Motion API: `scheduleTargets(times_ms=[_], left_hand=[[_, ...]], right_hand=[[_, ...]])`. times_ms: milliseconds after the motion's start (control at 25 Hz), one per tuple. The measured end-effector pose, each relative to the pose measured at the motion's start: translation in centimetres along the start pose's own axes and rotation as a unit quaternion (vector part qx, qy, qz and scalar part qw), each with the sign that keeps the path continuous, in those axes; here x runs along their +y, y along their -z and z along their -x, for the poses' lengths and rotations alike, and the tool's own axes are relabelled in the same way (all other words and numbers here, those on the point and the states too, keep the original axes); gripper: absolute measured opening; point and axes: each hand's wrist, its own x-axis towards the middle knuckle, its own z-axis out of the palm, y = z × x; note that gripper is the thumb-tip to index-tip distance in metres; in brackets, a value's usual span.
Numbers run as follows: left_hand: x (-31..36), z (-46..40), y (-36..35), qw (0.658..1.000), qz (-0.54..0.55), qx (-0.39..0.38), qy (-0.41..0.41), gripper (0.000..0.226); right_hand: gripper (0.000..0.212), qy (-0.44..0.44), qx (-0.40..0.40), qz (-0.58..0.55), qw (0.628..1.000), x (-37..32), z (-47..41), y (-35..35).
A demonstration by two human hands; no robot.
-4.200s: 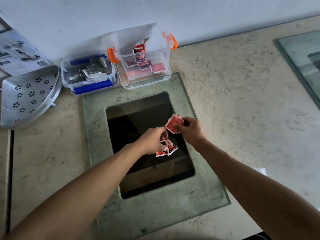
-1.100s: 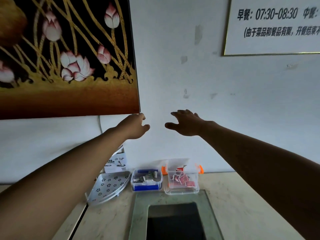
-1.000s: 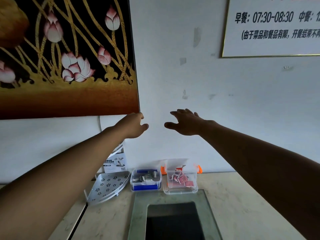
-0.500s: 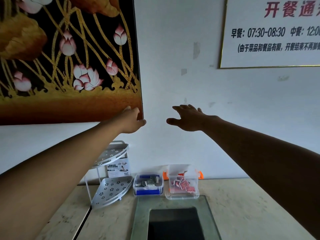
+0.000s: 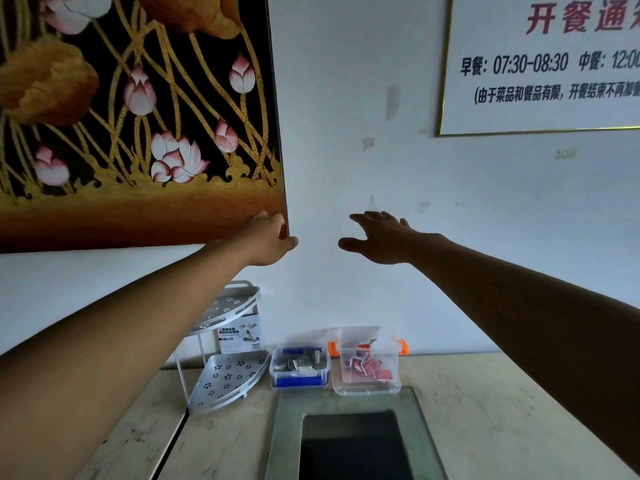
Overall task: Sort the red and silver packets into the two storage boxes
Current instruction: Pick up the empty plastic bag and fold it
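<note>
Two clear storage boxes stand against the wall at the back of the counter. The low box with blue clips [image 5: 300, 380] holds silver packets [image 5: 298, 363]. The taller box with orange clips [image 5: 367, 388] holds red packets [image 5: 366, 369]. Both my arms are stretched forward and up, high above the boxes. My left hand [image 5: 268, 242] and my right hand [image 5: 379, 239] are raised in front of the wall with relaxed fingers and hold nothing.
A two-tier perforated metal corner shelf [image 5: 227, 377] stands left of the boxes, with a small printed carton [image 5: 239, 337] behind it. A glass plate with a dark middle [image 5: 349, 441] lies on the marble counter. A lotus painting [image 5: 138, 116] and a notice board [image 5: 543, 64] hang on the wall.
Earlier my hands held red packets over the dark plate; now they are empty and raised in front of the wall. Over the last second the view tilted slightly and the hands barely moved.
</note>
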Motion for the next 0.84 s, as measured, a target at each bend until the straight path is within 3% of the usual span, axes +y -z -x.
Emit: scheduleTargets(times_ms=[240,480,840], left_hand=[[3.1,1.3,-8.2,0.996,-0.01,-0.081,-0.024,0.066],[10.0,4.0,-20.0,0.974,0.02,-0.21,-0.088,0.065],[22.8,13.8,-38.4,0.896,0.019,-0.405,-0.181,0.065]], right_hand=[[0.084,-0.033,-0.038,-0.042,0.998,3.2,5.3,-5.6],[0.082,-0.161,-0.104,-0.077,0.978,11.2,16.4,-14.6],[0.075,-0.397,-0.21,-0.123,0.885,21.0,39.1,-25.4]])
